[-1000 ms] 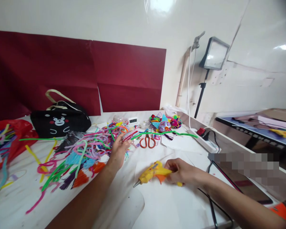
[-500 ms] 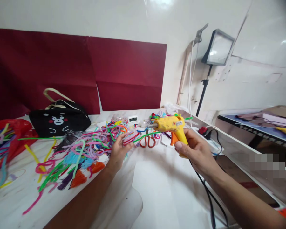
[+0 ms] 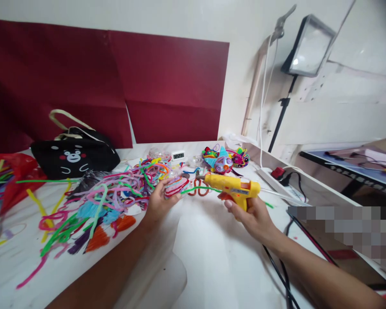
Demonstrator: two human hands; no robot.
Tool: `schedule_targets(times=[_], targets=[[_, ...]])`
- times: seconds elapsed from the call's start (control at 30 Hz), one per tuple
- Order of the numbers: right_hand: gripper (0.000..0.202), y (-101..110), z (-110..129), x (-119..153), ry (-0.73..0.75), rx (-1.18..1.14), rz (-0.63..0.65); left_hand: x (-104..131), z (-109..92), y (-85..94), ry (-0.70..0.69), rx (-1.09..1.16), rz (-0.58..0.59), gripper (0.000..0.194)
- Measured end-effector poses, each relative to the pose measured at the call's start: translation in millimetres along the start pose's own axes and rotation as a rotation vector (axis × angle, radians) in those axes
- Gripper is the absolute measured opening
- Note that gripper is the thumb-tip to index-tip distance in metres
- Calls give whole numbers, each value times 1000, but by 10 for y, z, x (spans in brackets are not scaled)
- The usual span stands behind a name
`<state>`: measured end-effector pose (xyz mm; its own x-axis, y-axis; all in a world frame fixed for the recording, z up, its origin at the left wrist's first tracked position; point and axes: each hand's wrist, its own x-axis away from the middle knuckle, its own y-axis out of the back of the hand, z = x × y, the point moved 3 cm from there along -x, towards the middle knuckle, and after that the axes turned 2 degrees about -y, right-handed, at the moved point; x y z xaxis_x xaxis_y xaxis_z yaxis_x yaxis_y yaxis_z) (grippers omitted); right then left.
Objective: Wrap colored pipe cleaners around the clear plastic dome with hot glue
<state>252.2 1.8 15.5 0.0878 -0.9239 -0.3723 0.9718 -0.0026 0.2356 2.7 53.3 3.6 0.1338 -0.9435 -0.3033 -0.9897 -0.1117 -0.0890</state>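
My left hand pinches a striped pink, red and white craft piece that looks made of pipe cleaners. From beside it a green pipe cleaner runs right, passing behind the glue gun. In my right hand is a yellow hot glue gun, its nozzle pointing left toward the striped piece, a short gap between them. A clear glue stick sticks out of its back. Scissors with red-brown handles lie behind the nozzle. My right fingers wrap the grip and partly hide it.
Tangled pipe cleaners and tassels cover the left of the table. A black bag, a small digital clock and colourful finished crafts stand at the back. A power strip, black cord and dark tablet-like device lie right.
The glue gun has turned, so its top and the glue stick now show, and it sits slightly lower. The view has shifted a little, revealing the crafts behind. My left hand keeps the striped piece.
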Motion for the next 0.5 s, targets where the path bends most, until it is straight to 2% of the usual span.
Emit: schedule_targets(times=[0.13,0.3,0.5], targets=[[29,-54,-27,48,47,32,77,18,47,-29,18,-16,20,58],[26,-100,-57,96,70,109,86,13,67,-37,8,-23,15,60],[29,-127,-133,122,29,225,119,18,55,-36,28,-45,40,66]])
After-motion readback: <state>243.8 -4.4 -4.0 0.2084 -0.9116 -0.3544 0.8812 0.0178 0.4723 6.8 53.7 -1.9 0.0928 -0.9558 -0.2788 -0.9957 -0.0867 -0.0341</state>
